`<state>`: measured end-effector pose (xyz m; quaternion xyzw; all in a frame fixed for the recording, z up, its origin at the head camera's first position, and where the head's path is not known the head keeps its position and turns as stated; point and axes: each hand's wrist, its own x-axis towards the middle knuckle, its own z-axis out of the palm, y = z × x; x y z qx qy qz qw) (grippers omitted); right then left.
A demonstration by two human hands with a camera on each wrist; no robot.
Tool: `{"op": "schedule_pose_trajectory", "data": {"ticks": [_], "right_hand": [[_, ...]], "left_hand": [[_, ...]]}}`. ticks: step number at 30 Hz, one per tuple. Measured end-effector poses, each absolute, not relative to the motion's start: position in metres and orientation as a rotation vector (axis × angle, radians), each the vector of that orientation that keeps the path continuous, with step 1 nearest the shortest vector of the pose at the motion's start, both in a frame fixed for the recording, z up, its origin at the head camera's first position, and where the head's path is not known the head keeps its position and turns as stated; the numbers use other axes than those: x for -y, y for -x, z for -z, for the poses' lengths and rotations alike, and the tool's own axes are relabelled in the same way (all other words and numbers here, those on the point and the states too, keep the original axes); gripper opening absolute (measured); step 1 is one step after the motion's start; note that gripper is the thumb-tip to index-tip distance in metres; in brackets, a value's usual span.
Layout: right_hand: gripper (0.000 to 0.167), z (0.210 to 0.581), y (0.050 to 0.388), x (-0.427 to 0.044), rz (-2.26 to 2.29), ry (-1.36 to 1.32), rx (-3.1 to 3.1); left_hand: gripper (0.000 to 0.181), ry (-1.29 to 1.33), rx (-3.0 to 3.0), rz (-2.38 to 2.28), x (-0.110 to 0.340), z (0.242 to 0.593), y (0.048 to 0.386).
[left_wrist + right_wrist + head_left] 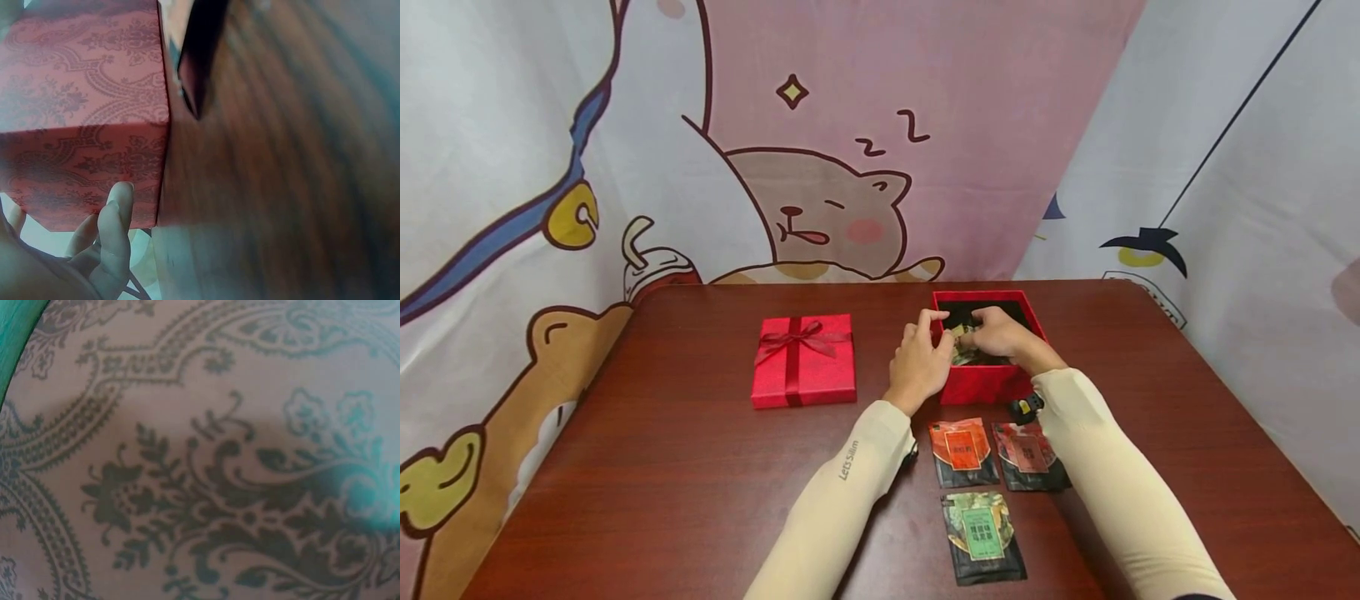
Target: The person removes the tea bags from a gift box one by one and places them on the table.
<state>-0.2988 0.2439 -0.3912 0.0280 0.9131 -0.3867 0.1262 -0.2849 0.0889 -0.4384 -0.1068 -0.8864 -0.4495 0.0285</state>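
Observation:
A red gift box [985,387] with a black inside stands on the table without a lid. My left hand [919,362] holds its left wall, thumb and forefinger at the rim. In the left wrist view, fingers [115,231] of that hand lie against the patterned outer side. My right hand [1000,333] reaches down into the box and pinches a green-gold packet [964,348]; its fingertips are partly hidden. The right wrist view is filled by the box's patterned wall [187,456].
An orange-labelled packet [962,452] and a red-labelled packet [1028,457] lie in front of the box. A green-labelled packet [982,537] lies nearer. The red lid [805,375] with a ribbon bow lies left on the wooden table [685,467].

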Motion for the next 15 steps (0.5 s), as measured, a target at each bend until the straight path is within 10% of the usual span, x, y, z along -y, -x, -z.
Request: {"op": "schedule_pose_trajectory", "data": {"ticks": [15], "right_hand": [[0.036,0.381,0.288,-0.254,1.519,-0.101,-2.429]], "left_hand": [[0.036,0.32,2.738,1.374,-0.09,0.44,0.286]]}}
